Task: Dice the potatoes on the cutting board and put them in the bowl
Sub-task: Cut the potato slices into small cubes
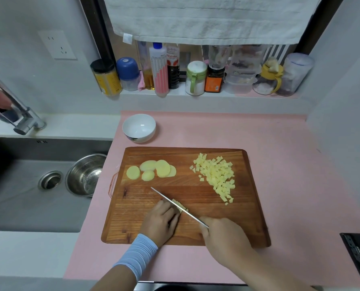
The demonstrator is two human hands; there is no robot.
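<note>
A wooden cutting board lies on the pink counter. Several round potato slices sit at its far left and a heap of diced potato at its far right. My right hand grips the handle of a knife, whose blade runs diagonally toward the far left. My left hand has its fingers curled over a small stack of potato strips right against the blade. A white bowl, with nothing inside, stands beyond the board's far left corner.
A steel sink at the left holds a metal bowl, with a faucet above. Jars and bottles line the back ledge under a hanging white towel. A dark appliance corner sits at the right.
</note>
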